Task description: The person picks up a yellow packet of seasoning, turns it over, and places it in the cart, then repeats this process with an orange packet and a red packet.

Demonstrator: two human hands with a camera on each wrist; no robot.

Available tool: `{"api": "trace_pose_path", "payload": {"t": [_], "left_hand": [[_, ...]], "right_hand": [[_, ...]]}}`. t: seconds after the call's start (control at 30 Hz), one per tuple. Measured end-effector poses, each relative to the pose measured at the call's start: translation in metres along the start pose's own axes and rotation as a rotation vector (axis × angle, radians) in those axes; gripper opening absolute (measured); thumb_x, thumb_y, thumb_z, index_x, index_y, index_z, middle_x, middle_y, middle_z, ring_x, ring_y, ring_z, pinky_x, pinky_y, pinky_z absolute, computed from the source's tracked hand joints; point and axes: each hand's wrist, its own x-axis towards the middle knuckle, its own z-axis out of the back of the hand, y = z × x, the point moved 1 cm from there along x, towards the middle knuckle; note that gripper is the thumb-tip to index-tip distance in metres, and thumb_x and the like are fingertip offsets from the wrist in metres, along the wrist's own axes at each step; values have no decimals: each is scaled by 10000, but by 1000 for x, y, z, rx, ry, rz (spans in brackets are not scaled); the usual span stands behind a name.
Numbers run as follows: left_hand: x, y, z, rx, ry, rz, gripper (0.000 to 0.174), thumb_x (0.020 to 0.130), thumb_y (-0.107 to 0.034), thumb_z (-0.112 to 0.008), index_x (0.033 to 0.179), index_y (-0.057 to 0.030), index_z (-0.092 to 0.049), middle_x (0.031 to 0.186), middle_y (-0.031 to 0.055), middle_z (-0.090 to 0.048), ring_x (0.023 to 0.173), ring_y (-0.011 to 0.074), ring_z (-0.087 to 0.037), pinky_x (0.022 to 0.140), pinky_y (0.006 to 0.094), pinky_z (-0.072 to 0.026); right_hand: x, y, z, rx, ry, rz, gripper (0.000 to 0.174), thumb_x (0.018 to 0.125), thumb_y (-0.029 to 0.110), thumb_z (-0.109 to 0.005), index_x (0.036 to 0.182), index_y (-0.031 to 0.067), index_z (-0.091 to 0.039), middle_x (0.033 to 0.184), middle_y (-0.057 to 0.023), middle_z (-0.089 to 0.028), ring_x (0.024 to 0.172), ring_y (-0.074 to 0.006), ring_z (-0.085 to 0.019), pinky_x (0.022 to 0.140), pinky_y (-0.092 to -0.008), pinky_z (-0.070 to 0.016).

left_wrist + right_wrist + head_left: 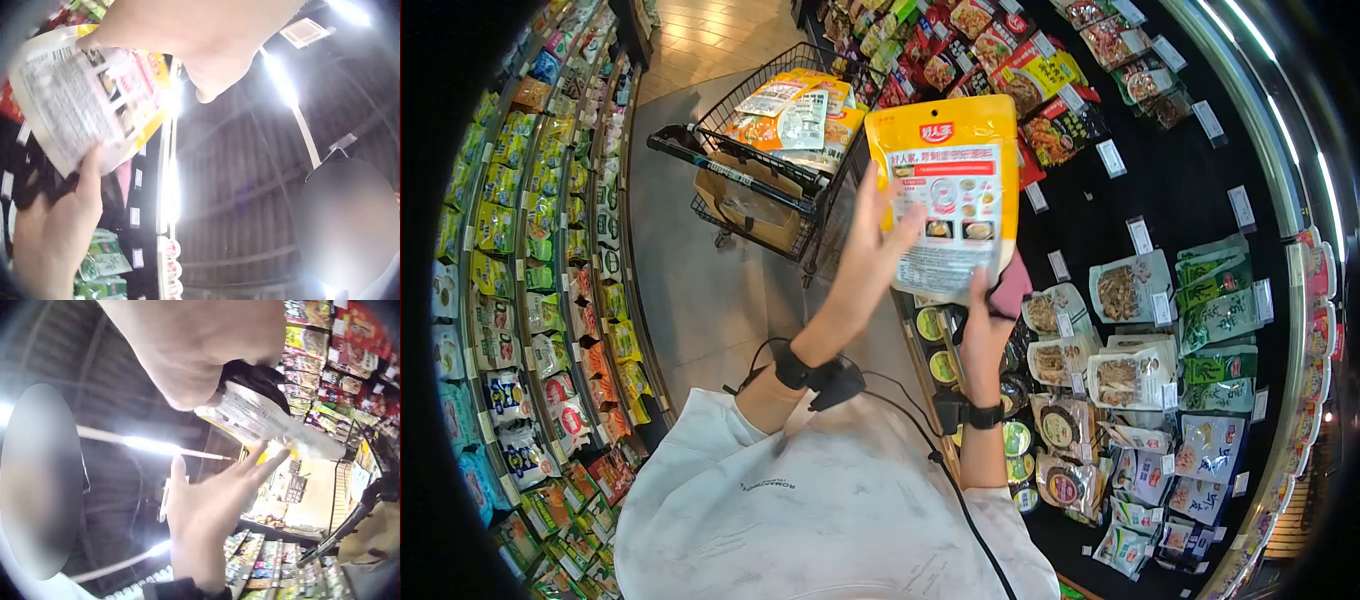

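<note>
A yellow-and-white pouch (945,185) is held up, its printed back showing, with pictures and small text. My right hand (987,345) grips its bottom edge, thumb on the printed face. A pink and dark item (1010,288) lies by that hand, behind the pouch; what it is I cannot tell. My left hand (862,265) is at the pouch's left side, fingers extended. In the right wrist view, the left hand (212,500) has spread fingers, some against the pouch (250,415). The left wrist view shows the right thumb on the pouch (69,100).
A black wire cart (755,160) holding several packs (785,120) stands ahead on the left, with a brown box on its lower part. Packed shelves (550,300) line the left. Dark shelving (1200,210) on the right carries bagged goods (1135,290) and price tags.
</note>
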Motion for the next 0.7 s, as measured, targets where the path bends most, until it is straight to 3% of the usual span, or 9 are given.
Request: {"api": "trace_pose_path", "payload": {"t": [0.03,0.07,0.1,0.17,0.27,0.37,0.47,0.57,0.7], "left_hand": [[-3,2,-9,-58,13,6,798,1030,-428,-519,1611,-163,-39,1627,97,-255,1489,224,-246,1199,415,-217],[-8,0,-17,-198,-77,98,725,1043,-451,-482,1583,-82,-169,1566,104,-357,1451,196,-306,1181,340,-244],[-4,18,-40,-292,-63,86,673,1039,-497,-459,1521,-53,-309,1472,107,-468,1357,202,-443,1135,331,-337],[-11,7,-18,-450,16,219,612,1041,-505,-441,1470,-73,-388,1391,112,-542,1238,226,-562,1066,354,-438],[-6,2,-11,-623,54,220,576,1051,-468,-435,1455,-59,-402,1360,130,-574,1167,254,-618,1014,368,-497],[-15,-22,-10,-667,59,203,562,1059,-443,-425,1458,-49,-395,1401,145,-548,1216,261,-596,1043,379,-482],[-6,-30,5,-663,37,120,558,1056,-444,-427,1437,-37,-430,1407,147,-550,1228,270,-594,1048,390,-484],[1,-32,29,-674,-18,65,577,1049,-470,-421,1411,-22,-453,1340,151,-600,1170,263,-633,1004,400,-519],[3,-38,52,-700,-54,23,553,1050,-476,-414,1401,-52,-463,1322,142,-608,1147,246,-645,955,405,-556]], "right_hand": [[-4,-3,-3,-132,-9,90,461,931,232,-710,1286,-27,-572,1328,-195,-609,1247,-228,-579,1037,-419,-454],[-4,-10,-1,-492,172,222,503,895,166,-719,1325,-37,-555,1374,-222,-570,1314,-291,-532,1062,-423,-427],[-8,32,2,-593,455,381,633,873,146,-707,1433,-20,-464,1492,-263,-434,1428,-365,-388,1138,-433,-338],[-20,46,-34,-817,613,707,714,906,211,-648,1507,-23,-344,1585,-275,-262,1497,-415,-210,1205,-444,-201],[-1,24,-27,-717,397,597,753,945,311,-587,1532,-37,-269,1618,-267,-176,1508,-429,-145,1219,-470,-131],[24,9,-17,-752,176,519,658,1035,323,-427,1541,-50,-231,1606,-271,-215,1504,-392,-189,1213,-449,-152],[19,14,-35,-530,256,545,618,1074,362,-347,1522,-58,-276,1570,-240,-319,1480,-329,-275,1202,-405,-198],[4,-40,-12,223,85,-49,626,1066,484,-369,1451,-5,-434,1450,-147,-507,1341,-249,-481,1144,-392,-329],[-17,-5,-19,341,11,-118,545,1038,511,-451,1302,44,-548,1232,-80,-639,1116,-198,-618,980,-365,-469]]}}
